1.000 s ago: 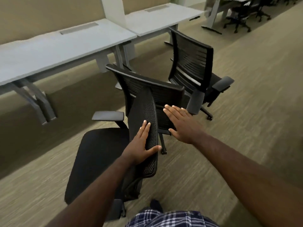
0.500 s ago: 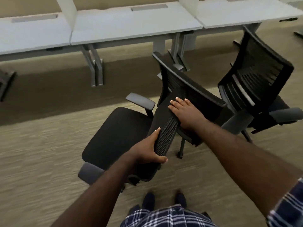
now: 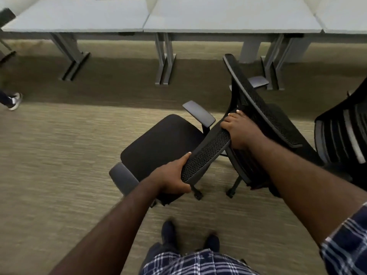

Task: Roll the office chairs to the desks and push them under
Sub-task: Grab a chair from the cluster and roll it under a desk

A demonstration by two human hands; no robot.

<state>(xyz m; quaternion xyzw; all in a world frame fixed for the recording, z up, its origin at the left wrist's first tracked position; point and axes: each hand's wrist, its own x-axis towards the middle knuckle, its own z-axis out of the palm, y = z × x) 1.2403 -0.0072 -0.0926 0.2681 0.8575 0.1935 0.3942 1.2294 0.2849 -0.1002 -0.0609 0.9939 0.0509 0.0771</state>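
- Near the middle of the carpet floor (image 3: 59, 165) stands a black office chair with a mesh back and a flat padded seat (image 3: 158, 143).
- Its seat faces left and far, toward the row of pale grey surfaces on metal legs (image 3: 228, 18). It is not under any of them yet; bare carpet lies between.
- The left hand (image 3: 172, 180) is wrapped around the near end of the top edge of the mesh back, thumb on one side and fingers curled over.
- The right hand (image 3: 238, 132) is wrapped over the far end of that same edge.
- Just to the right, a second black mesh chair (image 3: 264, 112) stands very close, and its back looks to be touching or almost touching the right hand. A third dark chair with pale stripes on its back (image 3: 341, 135) sits at the far right edge.
- At the far left, another person's shoe (image 3: 14, 101) shows.
- I think the chair is a bit heavy but will roll easily, because it has little wheels (image 3: 198, 195). The wheels can swivel, so it may turn sideways when pushed.
- The mesh looks a little springy, but the rim around it looks hard. The rim is a good place to hold, with one hand at each end, so the chair can be steered.
- The grey armrests (image 3: 198, 113) stick out. They might bump a surface edge or the metal legs, so a slow, straight push seems best.
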